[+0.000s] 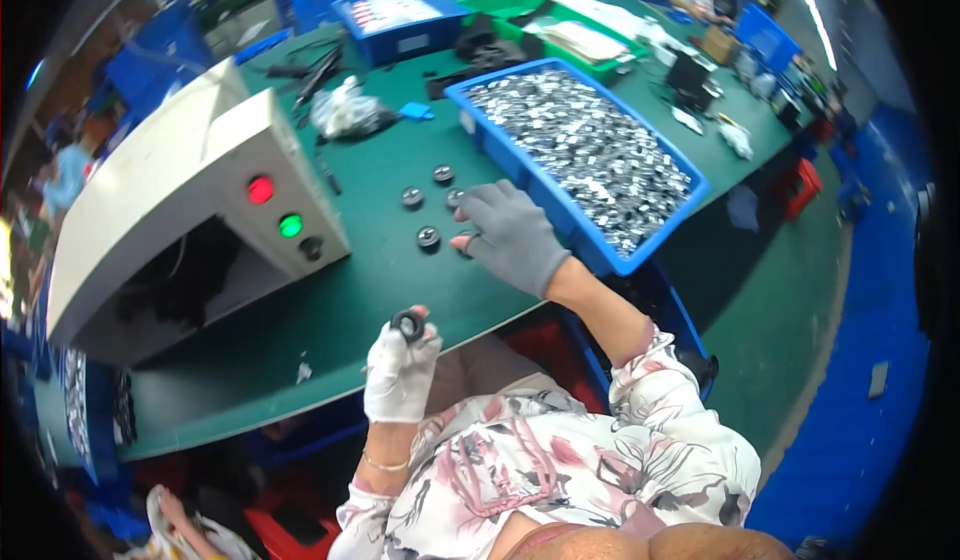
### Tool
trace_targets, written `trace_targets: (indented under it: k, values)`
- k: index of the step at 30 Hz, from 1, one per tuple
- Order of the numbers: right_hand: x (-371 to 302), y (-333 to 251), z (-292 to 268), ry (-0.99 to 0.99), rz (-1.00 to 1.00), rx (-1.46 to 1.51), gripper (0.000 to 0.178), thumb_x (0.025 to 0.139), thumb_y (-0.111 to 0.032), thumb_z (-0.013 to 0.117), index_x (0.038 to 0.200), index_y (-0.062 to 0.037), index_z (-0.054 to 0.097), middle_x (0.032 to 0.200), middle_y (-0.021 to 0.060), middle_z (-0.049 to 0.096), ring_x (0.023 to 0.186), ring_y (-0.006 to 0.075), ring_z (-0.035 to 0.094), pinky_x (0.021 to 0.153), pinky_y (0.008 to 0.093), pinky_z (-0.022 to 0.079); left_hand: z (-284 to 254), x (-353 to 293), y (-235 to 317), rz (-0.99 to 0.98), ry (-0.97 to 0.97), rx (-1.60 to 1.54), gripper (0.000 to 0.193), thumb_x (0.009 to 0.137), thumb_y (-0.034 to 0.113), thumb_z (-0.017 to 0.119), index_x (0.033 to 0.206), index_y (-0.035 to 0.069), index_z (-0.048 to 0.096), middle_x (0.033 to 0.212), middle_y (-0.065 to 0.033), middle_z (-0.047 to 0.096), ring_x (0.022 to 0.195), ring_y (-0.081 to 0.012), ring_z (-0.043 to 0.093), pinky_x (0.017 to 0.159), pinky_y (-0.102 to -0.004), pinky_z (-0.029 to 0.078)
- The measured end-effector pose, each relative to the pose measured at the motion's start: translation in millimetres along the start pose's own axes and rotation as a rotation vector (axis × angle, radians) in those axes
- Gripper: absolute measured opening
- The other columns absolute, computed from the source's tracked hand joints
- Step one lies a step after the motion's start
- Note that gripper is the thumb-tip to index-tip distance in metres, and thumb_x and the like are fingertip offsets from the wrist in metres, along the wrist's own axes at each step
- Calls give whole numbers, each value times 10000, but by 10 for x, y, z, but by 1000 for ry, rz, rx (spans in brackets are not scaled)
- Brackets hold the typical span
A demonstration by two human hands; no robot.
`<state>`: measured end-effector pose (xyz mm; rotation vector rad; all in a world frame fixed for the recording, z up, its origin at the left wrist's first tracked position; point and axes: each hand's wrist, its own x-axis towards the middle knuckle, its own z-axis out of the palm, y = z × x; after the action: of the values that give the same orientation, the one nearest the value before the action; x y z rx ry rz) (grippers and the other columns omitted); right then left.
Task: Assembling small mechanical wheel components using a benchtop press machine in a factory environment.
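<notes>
Black round part [407,326] — in left grip [400,370], fingertip end

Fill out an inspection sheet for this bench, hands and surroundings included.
Surface: green bench, small pale scrap near its front edge.
Job's things: four round parts on the bench, a black ring in hand; blue bin heaped with small metal pieces.
Clutter: plastic bag, blue scrap.
Hands: left, white-gloved, holds the ring; right, grey-gloved, fingers at one round part.
Cables: none clearly distinguishable.
Surroundings: pale machine at left; red stool at right; other people.
</notes>
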<state>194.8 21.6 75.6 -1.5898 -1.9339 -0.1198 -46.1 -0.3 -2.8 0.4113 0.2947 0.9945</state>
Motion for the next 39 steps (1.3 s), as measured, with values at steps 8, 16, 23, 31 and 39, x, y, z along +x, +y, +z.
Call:
trace_targets:
  k: [8,16,23,31,39]
  values:
    - [-612,-344,-427,-315,177,754,226,864,-97,724,1068,-4,693,911,109,655,843,188,667,751,319,513,332,136,-443,77,-38,262,235,904,-13,680,1134,-17,633,1186,-110,637,1035,-178,619,976,-355,492]
    - [-884,-125,168,-156,381,1119,197,820,-114,757,933,20,667,862,64,646,810,122,603,740,287,480,410,174,-479,124,69,542,131,934,12,652,1058,10,609,1172,-142,649,1020,-184,658,891,-302,542]
    - [-865,-44,113,-210,276,895,165,825,-112,745,903,0,653,822,52,628,779,103,573,723,282,476,442,181,-398,19,57,654,358,934,-31,630,1288,-52,579,1173,-120,650,1034,-164,623,937,-298,499]
    - [-1036,-141,300,-17,465,1295,134,904,-137,705,930,-17,652,862,-2,627,791,72,567,711,233,459,460,215,-422,125,-16,817,284,954,4,606,1233,-18,555,1145,-91,621,1025,-161,598,942,-314,502]
    - [-1084,-331,128,-200,972,1794,168,989,-218,643,987,-50,644,878,-22,619,766,53,581,696,208,464,477,231,-784,255,107,585,306,951,1,640,1242,11,547,1222,-112,601,1079,-161,591,949,-318,489]
